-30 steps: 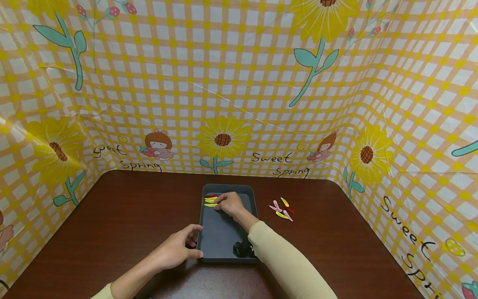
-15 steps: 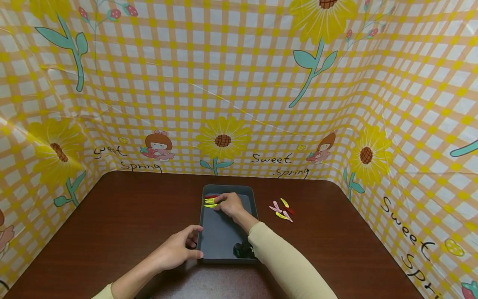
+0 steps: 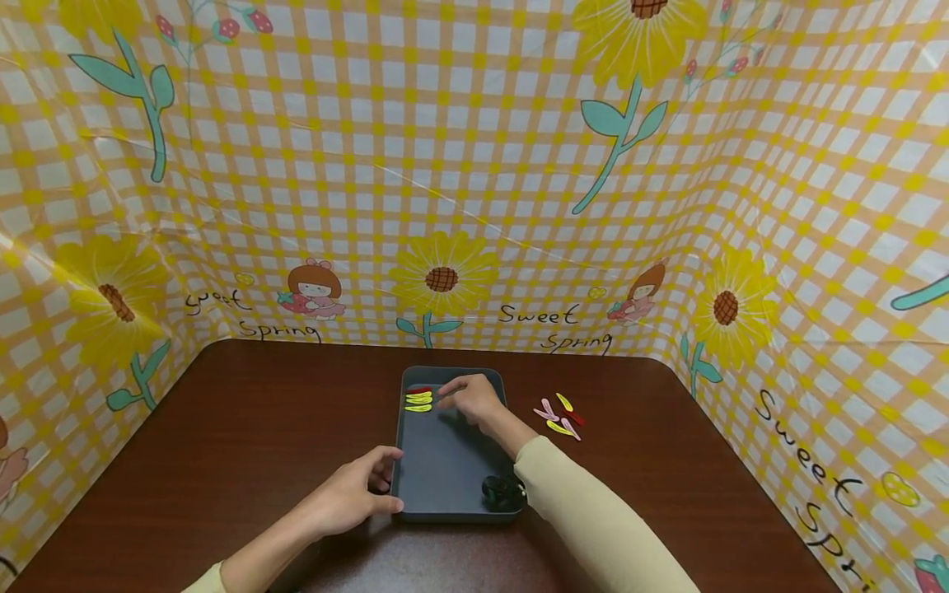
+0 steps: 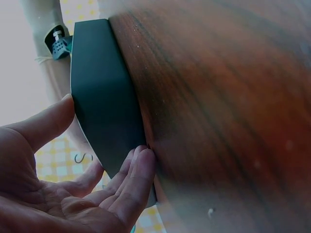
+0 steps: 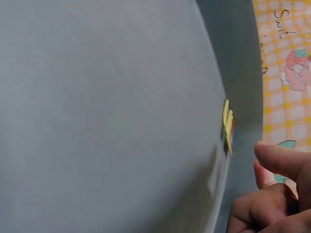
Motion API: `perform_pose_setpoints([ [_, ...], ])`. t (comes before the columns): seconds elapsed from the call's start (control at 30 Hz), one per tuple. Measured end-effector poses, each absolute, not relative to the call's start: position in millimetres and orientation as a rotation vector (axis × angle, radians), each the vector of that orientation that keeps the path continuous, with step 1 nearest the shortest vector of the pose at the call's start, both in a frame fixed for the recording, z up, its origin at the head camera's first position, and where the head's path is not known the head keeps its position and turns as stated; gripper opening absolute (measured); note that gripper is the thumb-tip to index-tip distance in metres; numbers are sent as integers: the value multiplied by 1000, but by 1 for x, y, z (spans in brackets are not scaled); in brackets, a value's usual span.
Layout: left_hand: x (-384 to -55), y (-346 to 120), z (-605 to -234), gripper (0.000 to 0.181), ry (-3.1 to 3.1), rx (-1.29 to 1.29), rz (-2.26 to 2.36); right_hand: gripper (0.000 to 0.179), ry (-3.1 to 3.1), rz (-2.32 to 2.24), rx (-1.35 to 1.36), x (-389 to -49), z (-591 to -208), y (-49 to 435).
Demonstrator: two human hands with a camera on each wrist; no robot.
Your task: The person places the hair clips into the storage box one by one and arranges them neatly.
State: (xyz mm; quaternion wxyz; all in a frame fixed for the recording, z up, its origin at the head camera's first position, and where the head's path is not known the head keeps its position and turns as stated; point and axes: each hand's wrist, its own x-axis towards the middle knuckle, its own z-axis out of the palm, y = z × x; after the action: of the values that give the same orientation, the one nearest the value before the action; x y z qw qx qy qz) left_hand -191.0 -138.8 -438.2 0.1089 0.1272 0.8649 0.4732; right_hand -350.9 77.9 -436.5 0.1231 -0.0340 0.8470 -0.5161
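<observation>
The fingers of my right hand (image 3: 478, 401) are released, holding nothing, above the tray (image 3: 437, 469). Just left of their tips, inside it, lie three yellow clips (image 3: 418, 408) side by side, with a red clip (image 3: 418, 389) beyond them. My left hand (image 3: 347, 496) grips the tray's left side, thumb on the rim. Well right of my right fingers, loose clips (image 3: 558, 427) in yellow, pink and red lie on the surface (image 3: 296, 412).

matt plastic-looking tray (image 3: 441, 473), smooth wood-grain table (image 3: 296, 395) (faintly glossy), creased plasticky backdrop (image 3: 474, 165)
</observation>
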Motion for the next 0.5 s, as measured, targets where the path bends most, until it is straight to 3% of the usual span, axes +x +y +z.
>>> perform_pose_setpoints([
  [0.5, -191, -139, -439, 66, 2532, 379, 1402, 30, 2484, -1540, -61, -350, -411, 112],
])
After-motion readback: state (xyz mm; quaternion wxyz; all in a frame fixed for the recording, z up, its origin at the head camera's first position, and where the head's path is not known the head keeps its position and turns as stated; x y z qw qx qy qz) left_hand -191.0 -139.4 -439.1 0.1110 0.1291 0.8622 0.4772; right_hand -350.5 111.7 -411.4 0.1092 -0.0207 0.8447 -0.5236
